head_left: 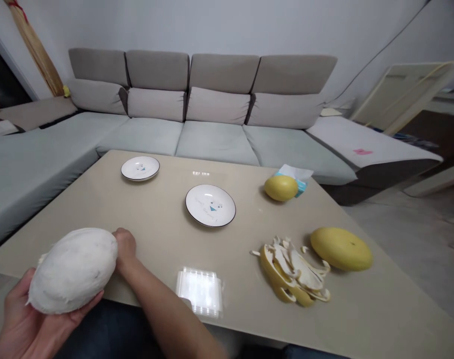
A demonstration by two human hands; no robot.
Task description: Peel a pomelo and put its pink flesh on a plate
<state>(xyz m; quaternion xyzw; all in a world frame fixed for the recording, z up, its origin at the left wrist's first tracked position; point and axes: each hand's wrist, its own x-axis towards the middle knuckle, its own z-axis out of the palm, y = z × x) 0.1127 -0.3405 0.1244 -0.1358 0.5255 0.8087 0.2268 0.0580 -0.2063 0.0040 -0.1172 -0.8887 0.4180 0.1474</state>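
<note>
A large pomelo (73, 269), stripped of its yellow rind and covered in white pith, rests in my left hand (43, 319) at the lower left, over the table's near edge. The left fingers wrap its underside and near end. Against its right end is my right hand (125, 245), knuckles bent and closed. Its fingertips are hidden behind the fruit, so what they pinch, if anything, does not show. A heap of yellow and white peel (292, 274) lies on the table to the right.
On the beige table (155, 214) are a white plate (211, 205) in the middle and another plate (140, 168) at the far left. One unpeeled pomelo (341, 248) lies beside the peel, another yellow pomelo (281, 188) by a tissue pack (300, 188). A grey sofa (212, 142) stands behind.
</note>
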